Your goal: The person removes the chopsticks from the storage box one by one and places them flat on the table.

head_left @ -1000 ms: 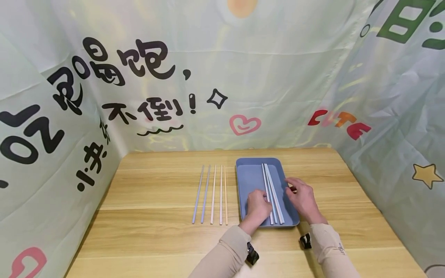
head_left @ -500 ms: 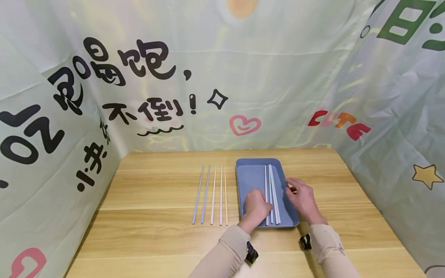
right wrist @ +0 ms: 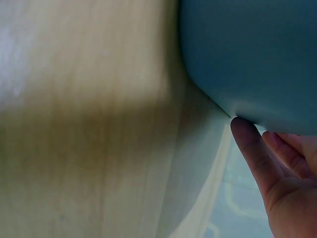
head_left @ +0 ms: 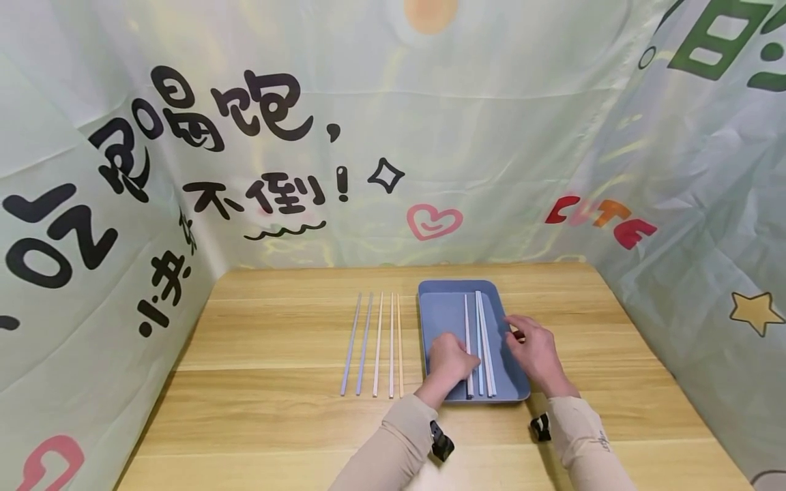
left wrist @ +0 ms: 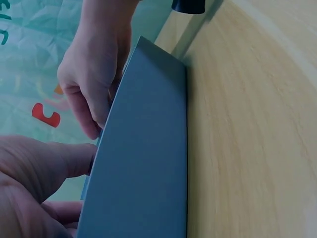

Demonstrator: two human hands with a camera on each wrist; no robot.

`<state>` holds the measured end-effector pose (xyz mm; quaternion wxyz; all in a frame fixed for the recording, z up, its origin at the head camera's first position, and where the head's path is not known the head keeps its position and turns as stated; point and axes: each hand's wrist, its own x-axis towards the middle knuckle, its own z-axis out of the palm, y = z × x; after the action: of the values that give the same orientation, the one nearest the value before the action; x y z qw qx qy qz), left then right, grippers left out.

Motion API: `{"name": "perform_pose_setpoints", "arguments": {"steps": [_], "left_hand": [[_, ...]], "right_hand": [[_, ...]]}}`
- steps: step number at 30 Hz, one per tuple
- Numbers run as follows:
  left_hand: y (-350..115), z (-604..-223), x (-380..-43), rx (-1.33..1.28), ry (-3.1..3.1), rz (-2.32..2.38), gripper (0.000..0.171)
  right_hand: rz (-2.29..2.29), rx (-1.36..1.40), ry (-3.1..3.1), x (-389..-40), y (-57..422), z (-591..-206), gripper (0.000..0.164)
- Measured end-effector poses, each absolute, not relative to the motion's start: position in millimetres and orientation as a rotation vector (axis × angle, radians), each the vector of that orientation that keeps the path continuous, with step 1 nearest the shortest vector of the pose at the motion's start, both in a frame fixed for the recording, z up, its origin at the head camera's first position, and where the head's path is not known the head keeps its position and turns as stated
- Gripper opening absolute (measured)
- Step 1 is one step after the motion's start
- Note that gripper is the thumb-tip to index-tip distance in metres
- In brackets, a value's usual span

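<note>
A blue-grey tray [head_left: 441, 310] lies on the table with several pale chopsticks [head_left: 485, 341] lengthwise in it. Inside the tray my left hand [head_left: 449, 358] pinches one chopstick [head_left: 468, 320], apart from the others to its right. In the left wrist view the tray wall [left wrist: 143, 148] hides what the left hand [left wrist: 29, 173] holds. My right hand [head_left: 533, 348] touches the tray's right rim with extended fingertips. The right wrist view has a fingertip of the right hand [right wrist: 282, 173] right at the tray's edge [right wrist: 247, 74].
Left of the tray, several chopsticks lie side by side on the wooden table [head_left: 264, 382]: blue ones [head_left: 351, 344], pale pink ones [head_left: 391, 344] and a yellowish one [head_left: 400, 344]. Printed cloth [head_left: 344, 239] hangs round the table's back and sides.
My left hand has shifted slightly left, and a chopstick has moved left with it, widening the gap to the others in the tray. The right hand stays at the rim.
</note>
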<state>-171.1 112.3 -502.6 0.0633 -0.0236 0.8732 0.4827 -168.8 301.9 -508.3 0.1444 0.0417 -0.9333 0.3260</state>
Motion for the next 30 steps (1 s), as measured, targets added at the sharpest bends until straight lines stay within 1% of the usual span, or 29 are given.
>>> {"name": "perform_pose_setpoints", "arguments": {"steps": [8,16,21,30], "left_hand": [[107.7,-494.9,-169.7,-0.110,2.595,1.481,0.027],[99.3,-475.6,-170.4,-0.114,2.495,1.604,0.015],[90.7,-466.9,-171.6,-0.118,2.423,1.715,0.014],[71.1,-465.9,-176.2,-0.150,2.309,1.856,0.013]], "right_hand": [[0.934,0.124,-2.682,-167.3,301.2,-507.7,0.036],[0.930,0.134,-2.663,-168.4,300.7,-507.6,0.035],[0.932,0.125,-2.685,-168.4,301.2,-505.7,0.036],[0.917,0.125,-2.684,-167.4,301.1,-505.9,0.035]]}}
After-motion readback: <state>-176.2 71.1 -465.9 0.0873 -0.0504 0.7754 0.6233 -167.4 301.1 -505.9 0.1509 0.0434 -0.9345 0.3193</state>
